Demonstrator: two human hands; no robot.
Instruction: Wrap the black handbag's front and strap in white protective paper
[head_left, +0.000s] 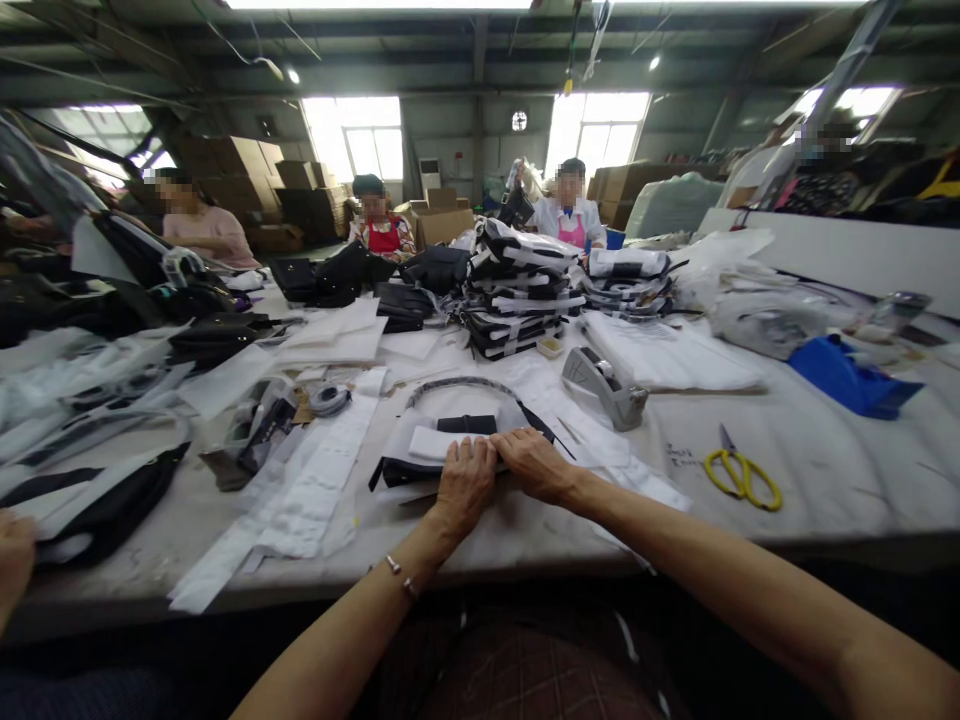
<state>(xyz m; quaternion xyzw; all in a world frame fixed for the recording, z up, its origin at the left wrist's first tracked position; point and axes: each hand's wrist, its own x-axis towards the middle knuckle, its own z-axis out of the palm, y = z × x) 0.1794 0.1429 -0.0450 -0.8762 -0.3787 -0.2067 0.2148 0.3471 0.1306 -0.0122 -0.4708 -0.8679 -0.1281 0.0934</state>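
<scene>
1. Lying in the centre of the frame, a black bag [401, 472] rests on the table [840, 475], its handle [461, 382] arching toward the top.
2. The left hand [466, 482] has its fingers bent over the white strip [429, 445] on the bag; its thumb is hidden, so I cannot tell whether it pinches anything.
3. The right hand [534, 465] is just beside it, fingers curled down; its grip is hidden too.
4. Wrapping looks partly done: the handle seems covered and the strip spans some of the bag, but its lower-left corner is bare.
5. At upper centre, a stack of bags [517, 300] with white bands looks further along.
6. Right of centre, the tape dispenser [604, 388] stands apart from both hands.
</scene>
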